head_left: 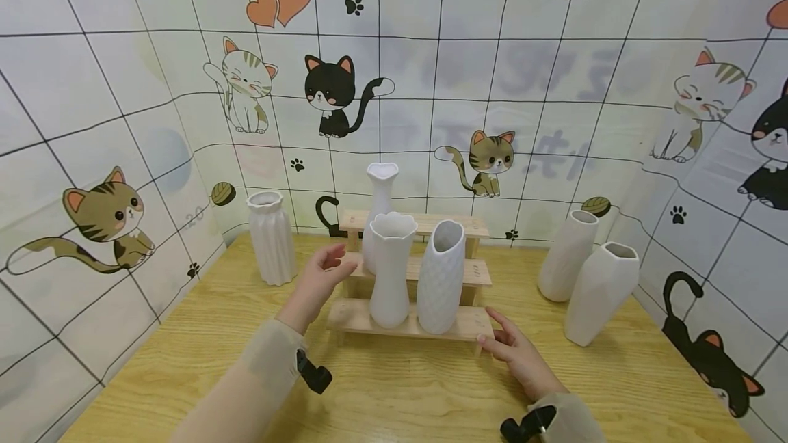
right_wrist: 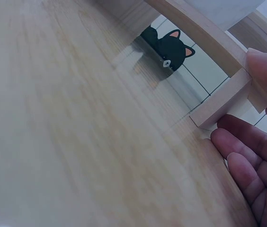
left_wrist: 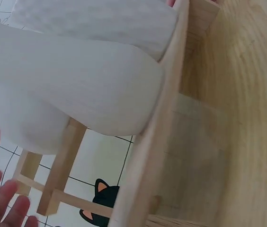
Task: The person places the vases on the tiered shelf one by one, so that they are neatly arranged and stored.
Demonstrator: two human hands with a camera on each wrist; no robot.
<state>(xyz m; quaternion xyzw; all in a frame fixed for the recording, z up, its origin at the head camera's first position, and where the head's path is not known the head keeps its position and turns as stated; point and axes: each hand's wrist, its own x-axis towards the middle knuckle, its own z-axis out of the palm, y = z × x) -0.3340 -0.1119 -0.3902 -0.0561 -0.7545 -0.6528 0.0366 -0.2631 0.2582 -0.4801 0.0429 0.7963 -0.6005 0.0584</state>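
A three-step wooden stand (head_left: 357,320) bears three white vases. On its lowest step are a vase with a scalloped rim (head_left: 392,272) and a diamond-textured vase (head_left: 440,279). Behind them, a slim vase with a flared mouth (head_left: 380,190) rises from the middle step, its lower part partly hidden. My left hand (head_left: 320,282) is beside the stand's left end, fingers loose and holding nothing; in the left wrist view its fingers (left_wrist: 3,198) are apart from the vases. My right hand (head_left: 520,357) holds the lowest step's right end, thumb (right_wrist: 266,68) on the wood and fingers by the leg.
A ribbed white vase (head_left: 271,241) stands on the table (head_left: 394,395) to the left. Two more white vases, a rounded one (head_left: 568,258) and a faceted one (head_left: 600,296), stand at the right. A cat-patterned cloth wall (head_left: 406,87) encloses the table's back and sides.
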